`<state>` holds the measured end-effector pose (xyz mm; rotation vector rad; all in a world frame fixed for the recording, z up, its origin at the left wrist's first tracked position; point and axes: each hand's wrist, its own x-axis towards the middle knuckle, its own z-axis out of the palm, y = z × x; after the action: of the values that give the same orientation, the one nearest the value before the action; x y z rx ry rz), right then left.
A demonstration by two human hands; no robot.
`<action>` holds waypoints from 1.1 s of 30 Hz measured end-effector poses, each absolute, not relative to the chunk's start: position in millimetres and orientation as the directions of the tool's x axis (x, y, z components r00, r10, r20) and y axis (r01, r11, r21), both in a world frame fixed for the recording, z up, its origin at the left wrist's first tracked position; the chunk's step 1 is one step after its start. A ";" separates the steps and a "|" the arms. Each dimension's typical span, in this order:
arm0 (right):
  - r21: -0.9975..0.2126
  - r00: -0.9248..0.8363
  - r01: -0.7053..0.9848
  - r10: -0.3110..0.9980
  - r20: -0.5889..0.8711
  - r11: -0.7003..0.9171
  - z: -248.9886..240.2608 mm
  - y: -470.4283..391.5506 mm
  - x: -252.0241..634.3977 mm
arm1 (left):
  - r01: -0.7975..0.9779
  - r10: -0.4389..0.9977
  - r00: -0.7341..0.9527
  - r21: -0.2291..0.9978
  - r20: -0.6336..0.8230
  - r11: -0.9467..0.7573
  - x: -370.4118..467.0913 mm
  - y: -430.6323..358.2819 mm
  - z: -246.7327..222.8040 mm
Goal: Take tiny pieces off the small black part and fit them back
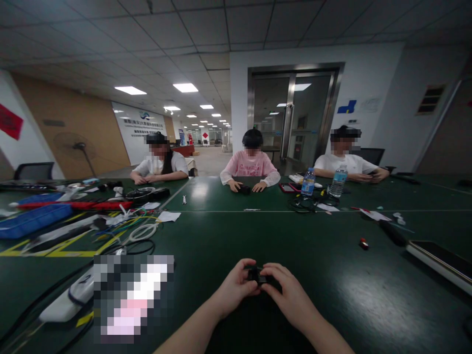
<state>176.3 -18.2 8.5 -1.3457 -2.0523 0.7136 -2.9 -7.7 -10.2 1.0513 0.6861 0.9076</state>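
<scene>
Both of my hands come together low in the middle of the head view, just above the green table [206, 236]. Between them is a small black object [260, 278], too dark and covered to name. My left hand [238, 285] pinches its left end with thumb and fingers. On the other end, my right hand [282, 282] grips with its thumb below and its fingers curled over the top. The fingers hide most of the object's sides.
A pixelated bright patch and a white power strip [70, 295] lie to the left, near tangled cables [142, 233] and a blue tray [35, 221]. Rightward are a small red item [363, 243] and a white-edged slab [440, 260]. Bottles [308, 182] and three seated people are across the table.
</scene>
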 end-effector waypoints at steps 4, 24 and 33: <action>-0.705 -0.327 0.617 0.929 0.174 0.350 9.3 -18.7 176.5 | -0.282 0.877 0.477 0.936 -0.056 0.213 -3.3 -8.3 -10.2; -0.770 -0.248 0.553 0.945 0.213 0.319 7.5 -15.4 180.5 | -0.322 0.878 0.479 0.926 -0.022 0.198 -3.3 -6.7 -12.9; -0.687 -0.316 0.634 0.930 0.189 0.355 6.4 -17.9 177.2 | -0.308 0.878 0.477 0.930 -0.033 0.202 -3.3 -3.5 -18.0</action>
<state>177.2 -17.9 6.4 -1.3540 -2.0538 0.6797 -3.3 -3.5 -18.0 1.0559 0.6628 0.9182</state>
